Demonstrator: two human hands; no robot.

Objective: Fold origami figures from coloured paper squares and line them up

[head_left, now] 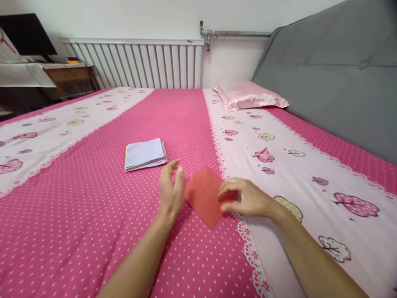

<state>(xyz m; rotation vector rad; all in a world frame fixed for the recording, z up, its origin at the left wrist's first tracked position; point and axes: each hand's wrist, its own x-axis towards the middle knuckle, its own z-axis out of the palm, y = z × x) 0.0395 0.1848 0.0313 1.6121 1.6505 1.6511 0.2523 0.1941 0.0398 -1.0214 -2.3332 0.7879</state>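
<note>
Pink bedding (184, 114) bears red paper (205, 194), partly hidden by right-hand fingers (232, 185).

Before you, the bed (116, 212) wore a dotted pink and white sheet (181, 115); on it lay a stack of paper (145, 153), red paper (203, 194) close to you, a small pink piece (265, 154) and a pink pillow (250, 96)
</note>
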